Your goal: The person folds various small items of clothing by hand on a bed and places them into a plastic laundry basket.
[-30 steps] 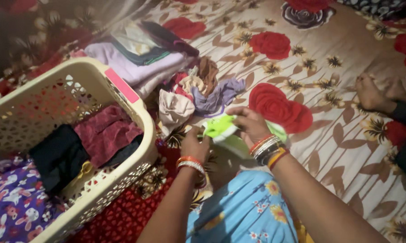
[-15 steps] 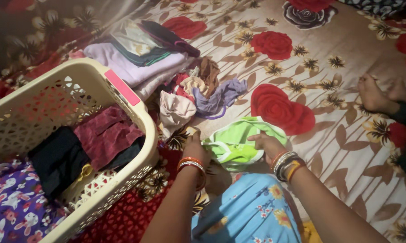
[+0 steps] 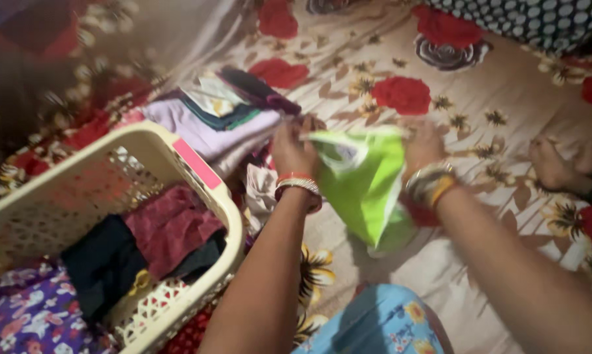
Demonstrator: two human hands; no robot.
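Observation:
I hold a bright green garment up above the flowered bedsheet. My left hand grips its top left edge and my right hand grips its top right edge. The cloth hangs down between them, slightly blurred. Both wrists wear bangles.
A cream laundry basket at the left holds maroon and black clothes. A stack of folded clothes and loose crumpled garments lie behind my left hand. Another person's foot rests at the right edge.
The green garment lay on the sheet under my hands before. Now both hands have lifted it and spread it in the air.

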